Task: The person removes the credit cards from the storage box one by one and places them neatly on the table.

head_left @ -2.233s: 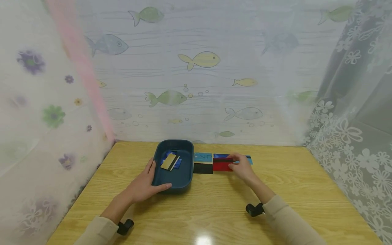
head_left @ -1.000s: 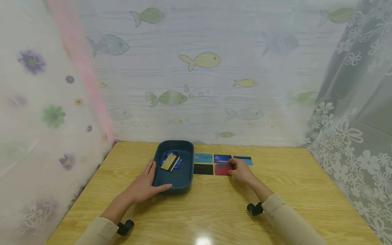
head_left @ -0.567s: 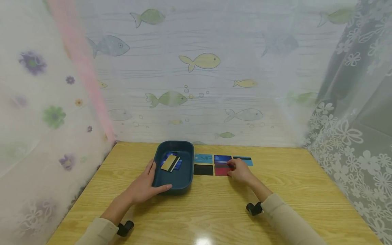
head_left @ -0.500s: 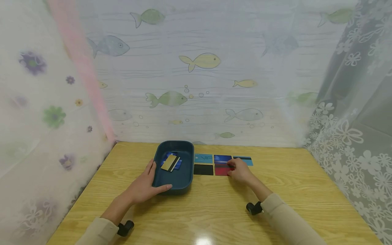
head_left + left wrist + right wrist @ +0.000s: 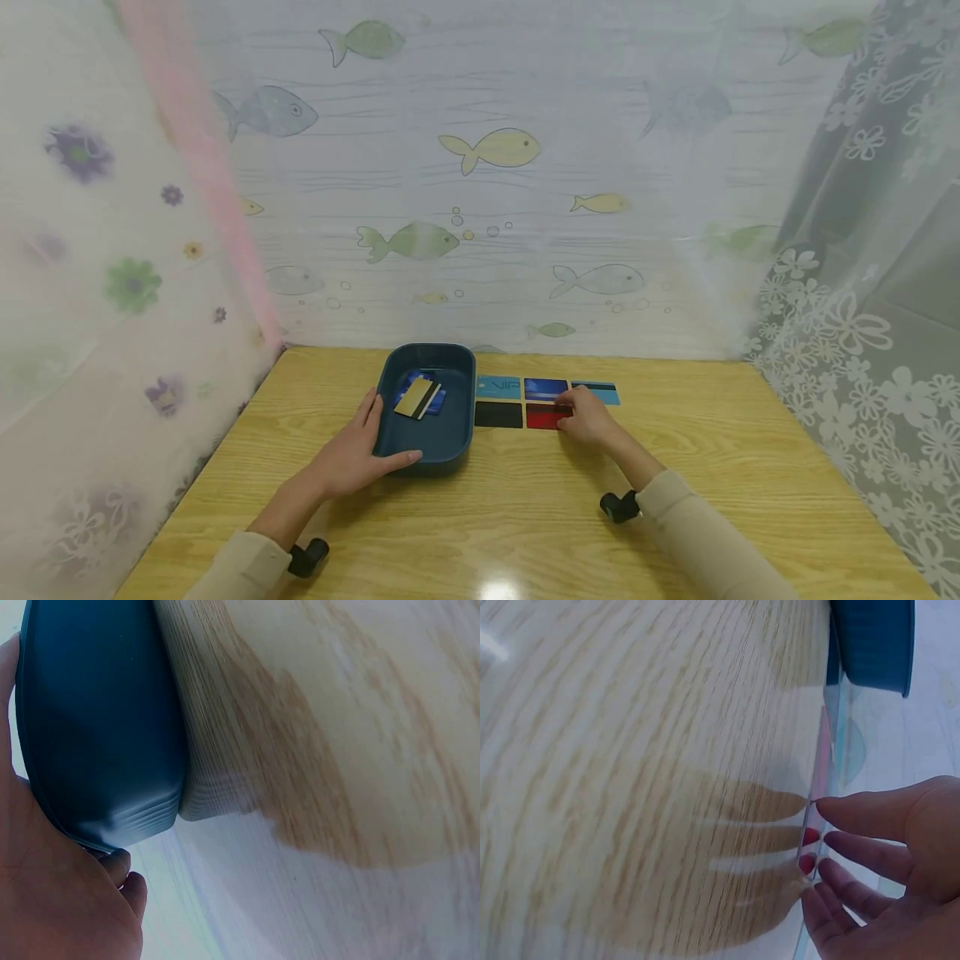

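Note:
My right hand (image 5: 588,417) pinches the right end of a red card (image 5: 542,417) by its front and back edges. The card lies on the table beside a black card (image 5: 498,416); its right end is hidden under my fingers. Behind these two are a light blue VIP card (image 5: 498,387), a dark blue card (image 5: 545,388) and a light blue card with a black stripe (image 5: 603,398). With fingers extended, my left hand (image 5: 345,454) rests against the left side and near-left corner of a dark blue plastic bin (image 5: 446,437). A gold striped card (image 5: 412,396) lies over blue cards inside it.
The wooden table (image 5: 480,517) ends at a fish-print curtain (image 5: 480,283) behind the bin and cards. A flowered curtain (image 5: 135,333) hangs on the left, a lace one (image 5: 847,350) on the right.
My right hand has brought the red card forward and slightly right, off the dark blue card and level with the black one. My left hand and the bin stay in place.

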`<state>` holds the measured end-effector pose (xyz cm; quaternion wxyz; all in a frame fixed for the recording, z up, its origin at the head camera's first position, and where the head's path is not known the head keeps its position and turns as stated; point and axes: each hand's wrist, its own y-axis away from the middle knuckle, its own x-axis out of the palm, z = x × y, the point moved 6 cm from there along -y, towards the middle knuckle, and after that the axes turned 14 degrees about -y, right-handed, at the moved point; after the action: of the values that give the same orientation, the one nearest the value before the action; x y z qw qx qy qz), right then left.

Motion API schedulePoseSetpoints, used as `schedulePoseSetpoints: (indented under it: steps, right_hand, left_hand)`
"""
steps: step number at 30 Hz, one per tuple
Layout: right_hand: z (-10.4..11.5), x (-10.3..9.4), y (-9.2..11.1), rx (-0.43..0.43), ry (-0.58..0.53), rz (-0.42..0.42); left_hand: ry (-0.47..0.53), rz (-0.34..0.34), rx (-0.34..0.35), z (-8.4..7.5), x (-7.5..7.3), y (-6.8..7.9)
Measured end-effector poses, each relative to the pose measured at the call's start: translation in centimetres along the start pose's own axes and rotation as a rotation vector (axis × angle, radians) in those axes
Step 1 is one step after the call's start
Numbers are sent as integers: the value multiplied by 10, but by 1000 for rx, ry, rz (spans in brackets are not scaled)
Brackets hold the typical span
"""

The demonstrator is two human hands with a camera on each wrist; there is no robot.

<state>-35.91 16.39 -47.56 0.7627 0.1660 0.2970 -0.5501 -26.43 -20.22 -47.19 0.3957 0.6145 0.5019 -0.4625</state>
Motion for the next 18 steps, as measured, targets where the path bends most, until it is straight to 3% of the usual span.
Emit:
schedulePoseSetpoints:
  steps: [18]
  right_hand:
    - [1, 1, 1, -16, -30, 22]
  left_hand:
    - [-5, -9, 0, 0, 0, -1]
